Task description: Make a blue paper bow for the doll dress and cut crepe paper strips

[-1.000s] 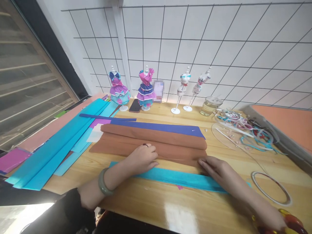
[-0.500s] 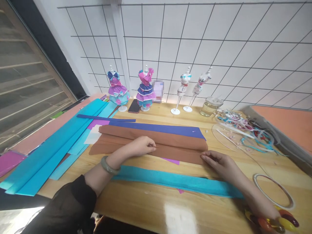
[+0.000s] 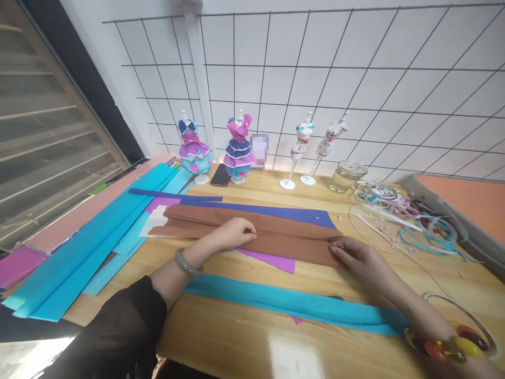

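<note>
A long brown sheet of crepe paper (image 3: 292,249) lies across the table with a lengthwise crease along its middle. My left hand (image 3: 236,231), with a bangle at the wrist, pinches the paper at that crease. At the right end, my right hand (image 3: 357,255) has thumb and fingers closed on the sheet's edge. Beneath the brown paper, a dark blue sheet (image 3: 307,215) shows at the far side and a purple sheet (image 3: 276,259) at the near side. Closer to me runs a turquoise crepe strip (image 3: 292,300), partly behind my right forearm.
Rolled turquoise paper (image 3: 98,237) lies at the left, with a narrow blue strip (image 3: 173,195) over it. Dressed mini mannequins (image 3: 195,150), a phone (image 3: 220,175), plainer mannequins (image 3: 302,142) and a glass jar (image 3: 347,176) stand behind. Tangled ribbons (image 3: 418,216) lie right, beside a grey bin (image 3: 445,231).
The brown paper's near left edge has shifted away from me, and more of the purple sheet beneath shows. Both hands keep their pinch. The whole view has moved slightly.
</note>
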Available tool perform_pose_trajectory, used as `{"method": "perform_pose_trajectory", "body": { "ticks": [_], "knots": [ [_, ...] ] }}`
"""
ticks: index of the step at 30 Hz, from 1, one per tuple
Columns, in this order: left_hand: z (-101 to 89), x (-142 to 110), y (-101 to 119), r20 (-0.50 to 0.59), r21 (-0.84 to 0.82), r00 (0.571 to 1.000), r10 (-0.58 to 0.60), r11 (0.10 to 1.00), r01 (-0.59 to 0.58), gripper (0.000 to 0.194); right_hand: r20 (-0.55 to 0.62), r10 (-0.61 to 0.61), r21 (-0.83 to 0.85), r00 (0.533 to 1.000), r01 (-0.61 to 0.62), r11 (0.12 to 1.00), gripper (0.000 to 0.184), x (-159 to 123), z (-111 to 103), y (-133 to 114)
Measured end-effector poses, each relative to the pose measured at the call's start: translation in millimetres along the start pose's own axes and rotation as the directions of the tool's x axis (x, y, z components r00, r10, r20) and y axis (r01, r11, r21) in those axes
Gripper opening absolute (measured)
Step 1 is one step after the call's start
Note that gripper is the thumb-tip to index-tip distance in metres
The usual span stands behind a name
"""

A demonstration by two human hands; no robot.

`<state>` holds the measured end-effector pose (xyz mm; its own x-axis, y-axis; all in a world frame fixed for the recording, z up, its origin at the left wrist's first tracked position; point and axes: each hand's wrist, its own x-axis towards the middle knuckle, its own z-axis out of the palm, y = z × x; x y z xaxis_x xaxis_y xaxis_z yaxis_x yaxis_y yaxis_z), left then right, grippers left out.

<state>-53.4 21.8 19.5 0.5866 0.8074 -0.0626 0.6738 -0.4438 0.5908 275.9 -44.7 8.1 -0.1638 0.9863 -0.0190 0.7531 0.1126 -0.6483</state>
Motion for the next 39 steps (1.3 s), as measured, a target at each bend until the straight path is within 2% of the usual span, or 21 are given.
{"method": "perform_pose_trajectory", "body": {
  "ticks": [4,7,10,13,24,33,39],
  "knots": [
    [-3.4,-3,2,0.036,0.003,0.999,-0.037,0.999,0.037,0.027,0.021,0.102,0.071,0.995,-0.103,0.992,0.040,-7,2,-7],
    [-5.5,-3,3,0.059,0.005,0.996,-0.073,0.997,0.072,0.027,0.021,0.115,0.071,0.993,-0.116,0.991,0.042,-10,2,-9],
    [-7.1,-2,4,0.081,0.023,0.993,-0.083,0.996,0.081,0.029,0.017,0.109,-0.003,0.994,-0.109,0.994,0.040,-8,4,-7],
    [-8.2,0,6,0.084,0.050,0.994,-0.073,0.996,0.069,0.030,-0.034,0.075,-0.129,0.997,-0.079,0.988,0.036,-5,6,-1],
    [-2.5,1,10,0.021,0.144,0.993,-0.113,0.984,0.109,0.025,-0.067,0.020,-0.413,0.998,-0.046,0.909,0.030,-5,14,8],
    [-2.5,-5,8,-0.003,0.192,0.995,-0.099,0.976,0.098,0.031,-0.061,0.032,-0.455,0.998,-0.056,0.889,0.028,-4,15,6],
    [0.6,-7,5,-0.018,0.234,0.997,-0.076,0.969,0.078,0.030,-0.061,0.086,-0.467,0.994,-0.105,0.878,0.032,-3,17,8]
  ]
}}
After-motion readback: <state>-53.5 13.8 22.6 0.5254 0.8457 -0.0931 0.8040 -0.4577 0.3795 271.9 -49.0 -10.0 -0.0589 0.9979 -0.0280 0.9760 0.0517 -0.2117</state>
